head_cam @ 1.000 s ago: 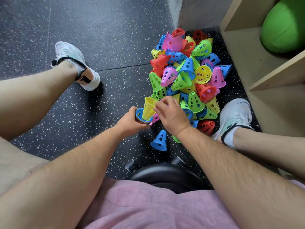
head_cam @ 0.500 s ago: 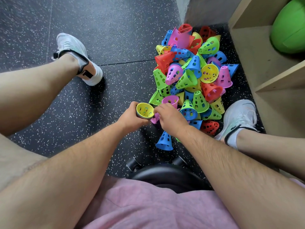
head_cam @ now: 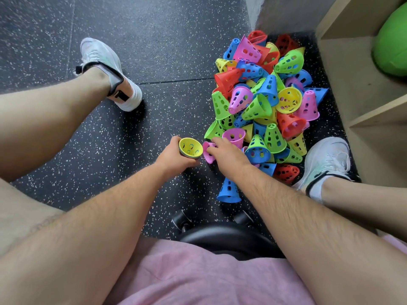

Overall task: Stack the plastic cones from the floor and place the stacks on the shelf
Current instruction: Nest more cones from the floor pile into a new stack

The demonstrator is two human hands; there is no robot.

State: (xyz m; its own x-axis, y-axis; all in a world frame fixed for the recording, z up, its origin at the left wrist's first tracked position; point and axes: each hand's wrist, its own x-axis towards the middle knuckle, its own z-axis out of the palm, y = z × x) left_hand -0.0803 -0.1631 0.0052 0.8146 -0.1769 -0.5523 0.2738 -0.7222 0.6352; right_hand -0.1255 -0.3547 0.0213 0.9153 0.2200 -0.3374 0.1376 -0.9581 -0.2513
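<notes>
- Yellow plastic shows inside the mouth of a short stack of cones (head_cam: 190,148), its open end turned up toward the camera; the left hand (head_cam: 174,158) wraps its fingers round the outside of the stack, just left of the pile.
- The right hand (head_cam: 229,157) curls its fingers over a pink cone (head_cam: 208,153) lying on its side just beside the stack.
- The loose pile of cones (head_cam: 264,102) lies on the speckled black floor (head_cam: 154,40), far and right, next to the wooden shelf (head_cam: 352,69).
- One blue cone (head_cam: 229,190) stands upright at the near edge of the pile.
- A green ball (head_cam: 392,38) sits on the shelf.
</notes>
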